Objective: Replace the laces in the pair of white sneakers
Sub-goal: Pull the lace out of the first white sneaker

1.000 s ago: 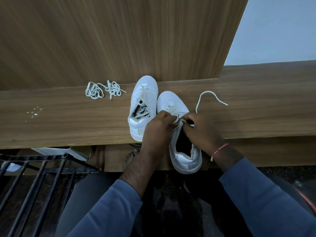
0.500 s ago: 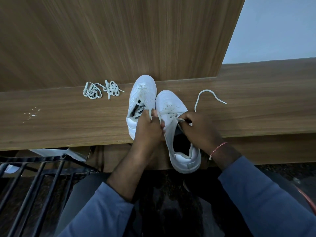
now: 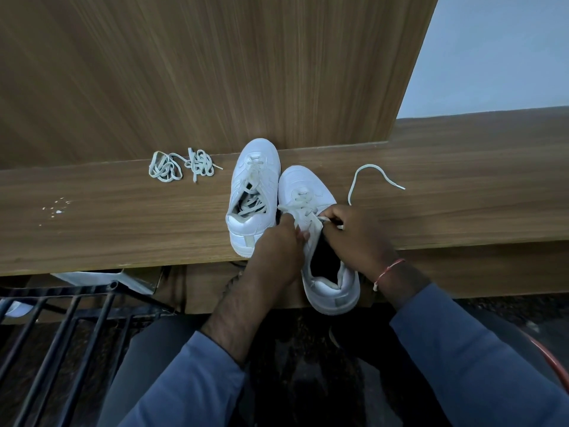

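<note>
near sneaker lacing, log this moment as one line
stage: lacing near sneaker | left hand: pinches lace at eyelets | right hand: pinches lace, opposite side | lace end: trails right on table

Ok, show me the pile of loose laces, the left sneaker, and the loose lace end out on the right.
pile of loose laces (image 3: 200,163): head view, on the right-hand bunch.
left sneaker (image 3: 257,148): head view, on its toe cap.
loose lace end (image 3: 368,165): head view, top of its curve.
</note>
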